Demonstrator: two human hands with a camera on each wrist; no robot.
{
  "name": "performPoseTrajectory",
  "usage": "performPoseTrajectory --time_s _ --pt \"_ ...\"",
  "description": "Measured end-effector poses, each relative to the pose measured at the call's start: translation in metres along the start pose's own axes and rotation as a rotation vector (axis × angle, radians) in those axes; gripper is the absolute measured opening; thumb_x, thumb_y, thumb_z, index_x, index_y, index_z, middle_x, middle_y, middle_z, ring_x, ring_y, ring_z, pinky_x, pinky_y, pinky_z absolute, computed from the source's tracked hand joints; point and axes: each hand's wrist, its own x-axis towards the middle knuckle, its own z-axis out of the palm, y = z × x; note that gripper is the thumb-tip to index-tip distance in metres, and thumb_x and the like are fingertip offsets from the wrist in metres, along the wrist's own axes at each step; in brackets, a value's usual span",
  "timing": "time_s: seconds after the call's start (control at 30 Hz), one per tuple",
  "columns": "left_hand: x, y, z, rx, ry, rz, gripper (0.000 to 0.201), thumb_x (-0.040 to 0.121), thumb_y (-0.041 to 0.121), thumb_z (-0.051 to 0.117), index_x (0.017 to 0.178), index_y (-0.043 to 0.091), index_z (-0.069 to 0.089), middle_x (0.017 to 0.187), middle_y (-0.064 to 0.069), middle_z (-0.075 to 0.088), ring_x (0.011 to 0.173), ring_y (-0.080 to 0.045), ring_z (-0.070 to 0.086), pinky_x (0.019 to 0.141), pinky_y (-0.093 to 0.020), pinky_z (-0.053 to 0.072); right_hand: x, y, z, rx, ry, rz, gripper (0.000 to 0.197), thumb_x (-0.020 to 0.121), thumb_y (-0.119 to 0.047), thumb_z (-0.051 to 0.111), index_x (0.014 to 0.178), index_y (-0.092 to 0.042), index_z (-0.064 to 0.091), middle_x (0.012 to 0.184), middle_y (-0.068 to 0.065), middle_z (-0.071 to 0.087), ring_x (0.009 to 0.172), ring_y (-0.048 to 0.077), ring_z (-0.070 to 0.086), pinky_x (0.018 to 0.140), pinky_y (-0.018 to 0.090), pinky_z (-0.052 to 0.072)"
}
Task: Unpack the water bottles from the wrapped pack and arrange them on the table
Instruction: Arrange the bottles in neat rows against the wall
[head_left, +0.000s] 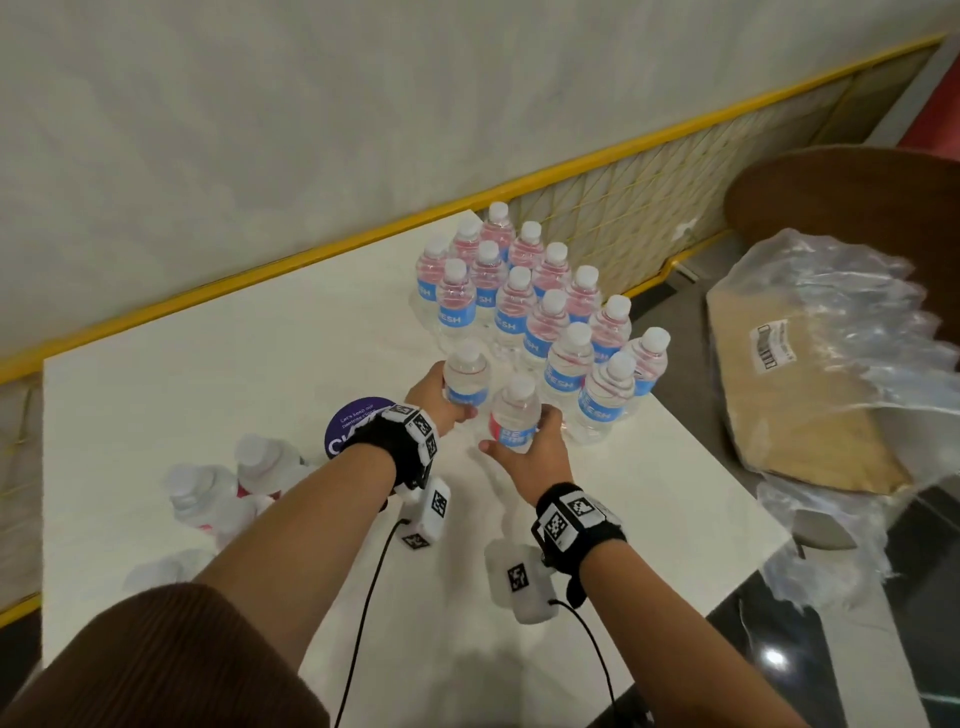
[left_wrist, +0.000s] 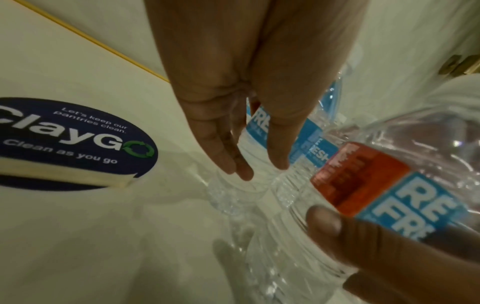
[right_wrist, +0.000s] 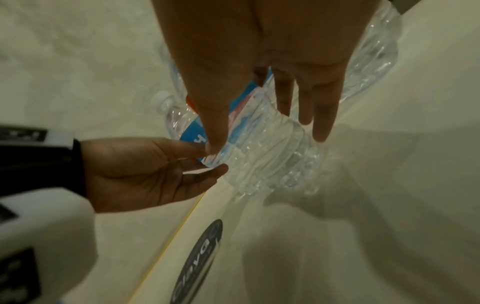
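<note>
Small clear water bottles with blue and red labels and white caps. My left hand grips one upright bottle around its body. Beside it, my right hand grips a second upright bottle. Both sit low over the white table, at the front edge of a standing group of several bottles. Whether their bases touch the table I cannot tell. Several more bottles are at the left, blurred.
A round dark blue sticker lies on the table behind my left wrist. The torn plastic wrap and a piece of cardboard lie on a brown chair to the right. A yellow-edged wall panel runs behind.
</note>
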Motion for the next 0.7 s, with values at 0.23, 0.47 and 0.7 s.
performPoseTrajectory --time_s 0.23,0.47,0.7 --pt "0.020 0.002 0.000 0.027 0.065 0.026 0.062 0.092 0.018 0.058 0.145 0.011 0.027 0.140 -0.012 0.048 0.123 -0.033 0.051 0.099 -0.036 0.039 0.017 0.001 0.004 -0.082 -0.061 0.040 0.073 0.073 -0.018 0.077 0.135 -0.018 0.037 0.131 0.004 0.055 0.119 0.023 0.054 0.090 0.024 0.040" --pt "0.030 0.005 0.005 0.006 0.106 -0.046 0.073 0.087 0.025 0.065 0.146 0.012 0.025 0.143 -0.011 0.046 0.130 -0.029 0.046 0.104 -0.036 0.038 0.048 -0.006 0.021 -0.060 0.053 0.135 0.088 0.069 -0.026 0.081 0.139 -0.017 0.027 0.135 0.010 0.046 0.125 0.031 0.047 0.103 0.043 0.041" --pt "0.040 0.004 0.012 -0.086 0.145 -0.084 0.062 0.084 0.031 0.067 0.138 0.016 0.039 0.133 -0.010 0.056 0.107 -0.036 0.062 0.097 -0.045 0.048 0.059 0.000 0.018 -0.095 0.024 0.143 0.069 0.080 -0.023 0.071 0.140 -0.024 0.035 0.132 0.011 0.053 0.122 0.027 0.050 0.100 0.036 0.042"
